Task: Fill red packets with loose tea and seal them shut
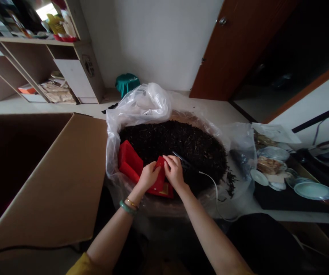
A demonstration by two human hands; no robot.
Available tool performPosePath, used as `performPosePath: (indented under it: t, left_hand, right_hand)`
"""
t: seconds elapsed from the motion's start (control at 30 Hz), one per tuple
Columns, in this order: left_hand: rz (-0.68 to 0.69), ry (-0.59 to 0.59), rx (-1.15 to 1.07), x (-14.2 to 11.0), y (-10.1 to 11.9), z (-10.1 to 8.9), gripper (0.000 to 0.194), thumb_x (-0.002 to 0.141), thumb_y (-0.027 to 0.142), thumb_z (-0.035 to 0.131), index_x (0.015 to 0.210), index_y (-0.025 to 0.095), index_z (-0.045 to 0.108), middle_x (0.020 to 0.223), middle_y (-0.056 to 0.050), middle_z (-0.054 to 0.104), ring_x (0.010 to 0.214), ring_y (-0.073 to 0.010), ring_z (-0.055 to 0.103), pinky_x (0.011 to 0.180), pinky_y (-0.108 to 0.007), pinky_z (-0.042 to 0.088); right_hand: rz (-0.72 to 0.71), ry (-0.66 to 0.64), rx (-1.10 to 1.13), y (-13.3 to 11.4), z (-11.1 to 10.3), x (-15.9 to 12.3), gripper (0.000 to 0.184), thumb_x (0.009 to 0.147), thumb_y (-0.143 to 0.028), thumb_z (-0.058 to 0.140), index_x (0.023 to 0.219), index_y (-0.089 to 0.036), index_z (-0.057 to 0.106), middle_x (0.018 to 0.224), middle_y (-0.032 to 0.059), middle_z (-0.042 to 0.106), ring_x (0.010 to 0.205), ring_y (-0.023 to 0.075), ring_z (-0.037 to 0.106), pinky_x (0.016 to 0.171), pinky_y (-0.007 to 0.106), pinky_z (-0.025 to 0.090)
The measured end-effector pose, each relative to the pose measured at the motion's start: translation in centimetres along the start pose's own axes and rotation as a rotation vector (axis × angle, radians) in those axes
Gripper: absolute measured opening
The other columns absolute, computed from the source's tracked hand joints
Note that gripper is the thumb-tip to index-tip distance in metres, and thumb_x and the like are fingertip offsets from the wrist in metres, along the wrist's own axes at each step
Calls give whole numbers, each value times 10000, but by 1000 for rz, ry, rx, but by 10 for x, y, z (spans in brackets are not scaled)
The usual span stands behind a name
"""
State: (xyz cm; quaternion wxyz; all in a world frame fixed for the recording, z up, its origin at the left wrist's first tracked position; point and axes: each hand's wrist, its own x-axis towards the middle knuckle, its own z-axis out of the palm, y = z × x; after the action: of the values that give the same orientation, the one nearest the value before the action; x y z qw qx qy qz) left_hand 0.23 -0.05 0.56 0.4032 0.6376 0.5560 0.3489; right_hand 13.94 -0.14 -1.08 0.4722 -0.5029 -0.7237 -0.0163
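Both of my hands are closed on a small red packet (160, 172), upright over a big bag of dark loose leaves (187, 141) that look like tea. My left hand (149, 176), with a green bangle and a gold bracelet at the wrist, grips its left side. At its upper right edge, the fingers of my right hand (173, 170) pinch it. Beside my left hand a stack of red packets (130, 158) lies on the leaves. Below my hands is another red piece with a gold patch (166, 189). A dark phone-like device (178, 156) with a white cable lies right of my right hand.
Clear plastic lining (113, 141) rises around the leaves. A large open cardboard box (75, 183) stands at left. Bowls and lidded containers (313, 190) sit on a dark surface at right. Behind are a teal covered bin (127, 84), a desk (64, 76) and a brown door (224, 49).
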Motion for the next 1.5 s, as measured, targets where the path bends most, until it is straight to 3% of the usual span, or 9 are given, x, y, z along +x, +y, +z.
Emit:
performPosePath:
  t: [0.23, 0.4, 0.73, 0.83, 1.0, 1.2, 1.33, 1.5]
  left_hand:
    - [55, 130, -92, 1, 1, 8, 219, 801, 281, 484, 615, 176, 437, 539, 66, 439, 531, -80, 376, 523, -202, 283]
    - [82, 181, -111, 1, 0, 10, 201, 811, 276, 491, 638, 177, 466, 550, 60, 469, 525, -84, 407, 514, -196, 299]
    - [132, 263, -104, 3, -2, 11, 177, 848, 256, 473, 705, 172, 535, 611, 32, 533, 551, -97, 457, 531, -198, 340]
    - [149, 255, -131, 3, -2, 12, 185, 845, 268, 477, 692, 172, 515, 601, 37, 514, 551, -93, 441, 525, -193, 332]
    - [147, 230, -139, 2, -1, 12, 207, 847, 283, 470, 670, 176, 468, 573, 51, 465, 532, -81, 411, 514, -190, 315]
    - [165, 253, -146, 1, -2, 12, 210, 843, 284, 483, 664, 175, 478, 565, 53, 460, 525, -76, 392, 507, -190, 313]
    - [163, 261, -165, 2, -1, 12, 206, 839, 286, 497, 668, 173, 507, 562, 49, 478, 525, -81, 412, 509, -187, 330]
    - [196, 222, -134, 1, 0, 10, 158, 847, 229, 485, 846, 175, 633, 760, -23, 668, 677, -135, 591, 635, -223, 451]
  right_hand:
    - [-93, 74, 4, -5, -7, 6, 360, 909, -140, 446, 1222, -225, 601, 1060, 104, 667, 991, 222, 602, 883, 421, 520]
    - [-95, 57, 25, -5, -8, 8, 351, 917, -155, 446, 1222, -230, 605, 1098, 92, 683, 1033, 220, 616, 906, 431, 529]
    - [-154, 82, -12, -11, -10, 6, 228, 884, -149, 528, 1012, -230, 699, 1000, 82, 685, 956, 213, 605, 818, 398, 554]
    - [-131, 66, -3, -11, -9, 6, 275, 893, -159, 515, 1109, -233, 669, 964, 86, 676, 907, 208, 606, 784, 386, 558]
    - [-137, 50, 14, -11, -8, 5, 397, 912, -162, 469, 1298, -222, 543, 1113, 118, 649, 1008, 230, 608, 872, 419, 538]
    - [-144, 18, 25, -8, -6, 3, 430, 922, -169, 426, 1339, -244, 498, 1269, 104, 594, 1120, 236, 579, 945, 436, 512]
    - [-158, 21, 27, -10, -8, 4, 363, 915, -150, 422, 1227, -237, 588, 1230, 101, 608, 1113, 226, 573, 934, 427, 513]
    - [-71, 132, -93, -15, -12, 6, 127, 864, -251, 571, 930, -196, 664, 947, 103, 591, 904, 223, 561, 788, 396, 520]
